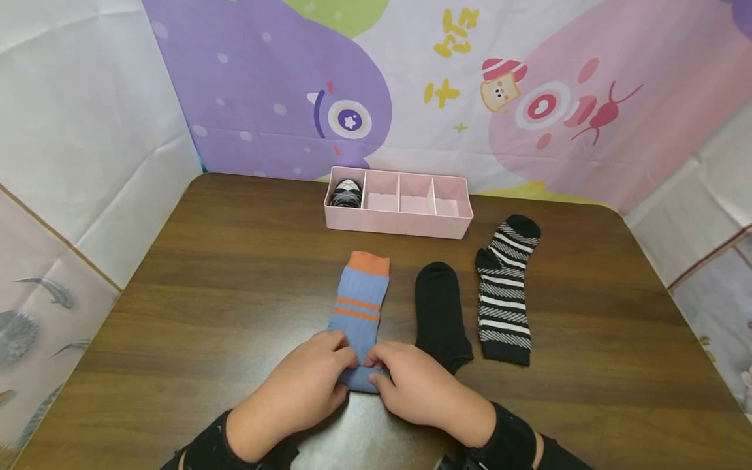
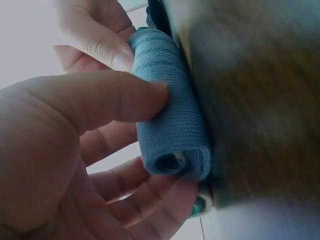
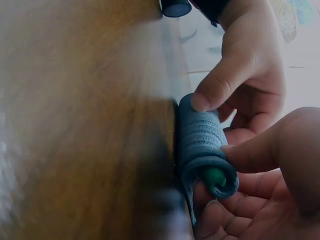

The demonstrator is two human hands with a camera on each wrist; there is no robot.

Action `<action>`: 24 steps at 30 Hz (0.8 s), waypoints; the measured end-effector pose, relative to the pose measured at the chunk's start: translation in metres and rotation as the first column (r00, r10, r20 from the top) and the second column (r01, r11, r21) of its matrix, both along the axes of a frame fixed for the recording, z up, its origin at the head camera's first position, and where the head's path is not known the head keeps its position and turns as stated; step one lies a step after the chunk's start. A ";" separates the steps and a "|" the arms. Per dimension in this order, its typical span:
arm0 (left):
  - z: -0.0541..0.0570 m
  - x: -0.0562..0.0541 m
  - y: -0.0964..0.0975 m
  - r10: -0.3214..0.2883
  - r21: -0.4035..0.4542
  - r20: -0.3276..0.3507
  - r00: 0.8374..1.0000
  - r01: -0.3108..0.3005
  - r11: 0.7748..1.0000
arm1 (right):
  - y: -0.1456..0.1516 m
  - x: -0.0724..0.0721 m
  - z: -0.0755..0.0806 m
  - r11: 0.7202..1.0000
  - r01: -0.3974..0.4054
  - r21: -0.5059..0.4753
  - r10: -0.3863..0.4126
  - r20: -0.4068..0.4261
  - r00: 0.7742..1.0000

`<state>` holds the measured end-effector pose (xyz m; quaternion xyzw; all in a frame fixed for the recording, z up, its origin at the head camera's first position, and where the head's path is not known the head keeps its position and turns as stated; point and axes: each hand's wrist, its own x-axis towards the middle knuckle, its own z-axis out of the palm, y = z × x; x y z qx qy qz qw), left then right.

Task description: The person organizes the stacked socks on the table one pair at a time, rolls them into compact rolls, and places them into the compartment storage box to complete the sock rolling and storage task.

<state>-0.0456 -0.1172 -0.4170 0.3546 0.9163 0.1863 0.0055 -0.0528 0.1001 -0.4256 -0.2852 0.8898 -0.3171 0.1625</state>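
Both hands (image 1: 308, 382) (image 1: 417, 385) grip a blue sock (image 1: 360, 286) by its rolled end (a black sock (image 1: 440, 313) lies alongside).

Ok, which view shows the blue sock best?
The head view: it shows the blue sock laid out, orange end and stripes included, though fingers cover some. Both wrist views show only its rolled part, close up, partly behind fingers.
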 end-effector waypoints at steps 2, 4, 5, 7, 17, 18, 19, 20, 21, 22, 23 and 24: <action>0.000 0.000 -0.001 0.006 0.002 0.018 1.000 -0.006 1.000 | 0.000 0.000 0.000 1.000 0.005 0.002 -0.005 -0.013 1.000; 0.001 -0.001 -0.001 0.010 -0.003 0.037 0.999 -0.010 1.000 | -0.001 0.001 0.001 1.000 0.006 0.000 -0.006 -0.045 0.999; 0.001 -0.001 -0.001 0.010 -0.009 0.039 0.999 -0.010 1.000 | -0.001 0.001 0.001 1.000 0.004 -0.001 -0.004 -0.066 0.998; 0.001 -0.002 -0.001 0.010 -0.019 0.039 0.999 -0.010 1.000 | -0.001 0.002 0.002 1.000 -0.014 0.007 0.015 -0.127 0.992; 0.002 0.001 0.001 0.045 0.034 0.074 0.996 -0.048 0.998 | -0.002 0.004 0.003 0.995 -0.056 0.084 0.076 -0.254 0.964; 0.002 0.001 0.001 0.051 0.039 0.069 0.996 -0.054 0.998 | -0.002 0.004 0.003 0.995 -0.053 0.085 0.073 -0.245 0.967; 0.002 0.002 0.002 0.060 0.043 0.063 0.996 -0.062 0.997 | -0.002 0.004 0.003 0.995 -0.053 0.083 0.072 -0.235 0.969; 0.002 0.002 0.002 0.070 0.045 0.056 0.996 -0.073 0.996 | -0.002 0.004 0.003 0.995 -0.052 0.082 0.069 -0.222 0.973; 0.001 0.003 0.002 0.083 0.047 0.047 0.995 -0.086 0.995 | -0.002 0.003 0.003 0.996 -0.051 0.076 0.066 -0.208 0.976; 0.001 0.004 0.002 0.099 0.047 0.035 0.994 -0.101 0.994 | -0.002 0.003 0.003 0.997 -0.048 0.067 0.061 -0.195 0.979; 0.001 0.004 0.003 0.117 0.045 0.020 0.993 -0.118 0.992 | -0.002 0.003 0.002 0.997 -0.045 0.057 0.055 -0.181 0.982; 0.001 0.005 0.003 0.134 0.045 0.008 0.991 -0.134 0.990 | -0.002 0.002 0.002 0.998 -0.041 0.045 0.048 -0.165 0.985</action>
